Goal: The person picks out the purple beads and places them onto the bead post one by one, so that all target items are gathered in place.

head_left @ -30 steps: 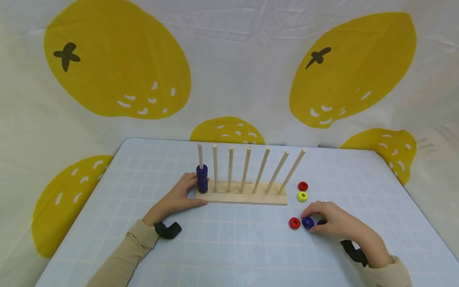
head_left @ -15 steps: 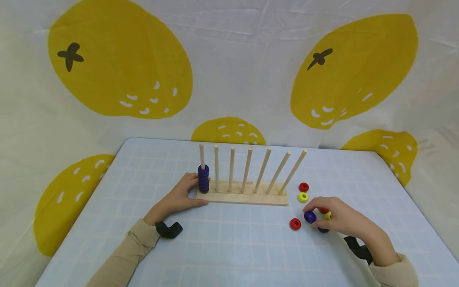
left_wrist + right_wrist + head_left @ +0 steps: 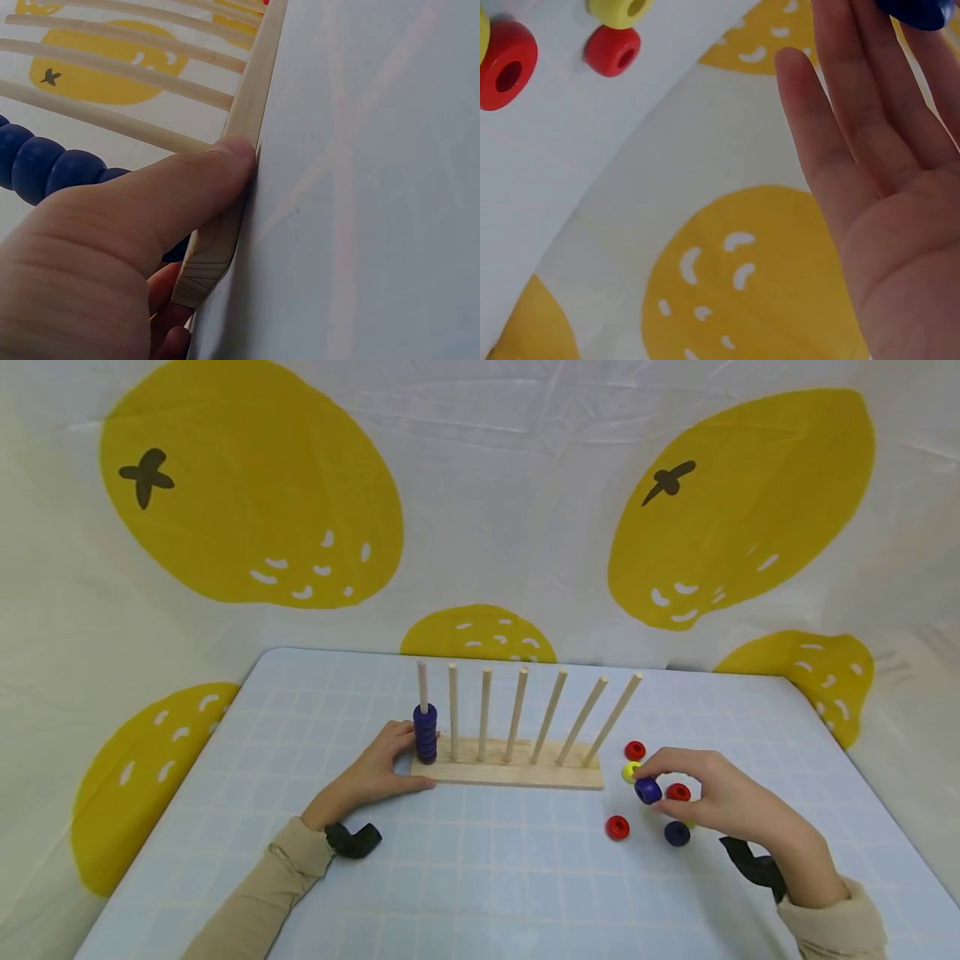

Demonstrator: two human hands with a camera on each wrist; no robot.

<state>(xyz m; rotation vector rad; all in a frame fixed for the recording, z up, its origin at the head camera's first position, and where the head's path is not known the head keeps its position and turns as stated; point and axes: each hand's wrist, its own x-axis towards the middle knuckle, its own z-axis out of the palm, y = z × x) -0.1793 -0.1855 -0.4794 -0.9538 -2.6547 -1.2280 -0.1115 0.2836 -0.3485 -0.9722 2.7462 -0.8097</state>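
In the head view my left hand (image 3: 372, 771) grips the left end of a wooden bead rack's base (image 3: 517, 774), thumb along the front edge and fingers behind. The left wrist view shows the thumb (image 3: 199, 180) pressing on that base. A stack of blue beads (image 3: 425, 735) sits low on the leftmost peg; the other upright pegs are bare. Right of the rack, my right hand (image 3: 731, 793) pinches a blue bead (image 3: 648, 791) between thumb and fingertips, raised over the table. In the right wrist view this bead (image 3: 924, 10) is cut off by the top edge.
Loose beads lie around the right hand: a red one (image 3: 618, 828), a dark blue one (image 3: 677, 834), another red one (image 3: 678, 792), a yellow one (image 3: 631, 772) and a red one (image 3: 635, 750) farther back. A lemon-patterned cloth (image 3: 502, 510) hangs behind the table.
My right hand has lifted the blue bead off the table and moved it up and away, uncovering the dark blue and red beads beneath. The left hand keeps its hold on the rack.
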